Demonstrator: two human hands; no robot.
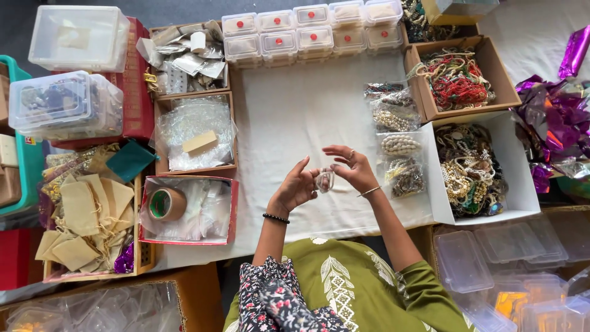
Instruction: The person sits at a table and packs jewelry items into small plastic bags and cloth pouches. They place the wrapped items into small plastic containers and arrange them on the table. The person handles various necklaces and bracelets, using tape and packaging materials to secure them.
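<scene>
My left hand (296, 186) and my right hand (351, 169) meet above the white cloth (295, 117), and both pinch a small clear plastic pouch (324, 180) with something pale inside. The left wrist carries a black bead bracelet, the right a thin metal bangle and a ring. Just to the right of my right hand lie several clear bags of beaded jewellery (397, 145). My green patterned garment fills the bottom middle.
Rows of small clear boxes with red dots (310, 29) line the far edge. Cardboard boxes of bead necklaces (458, 80) and a white tray (519, 184) sit on the right. Boxes with tape (167, 203), plastic wrap and tan pouches (86, 215) stand on the left.
</scene>
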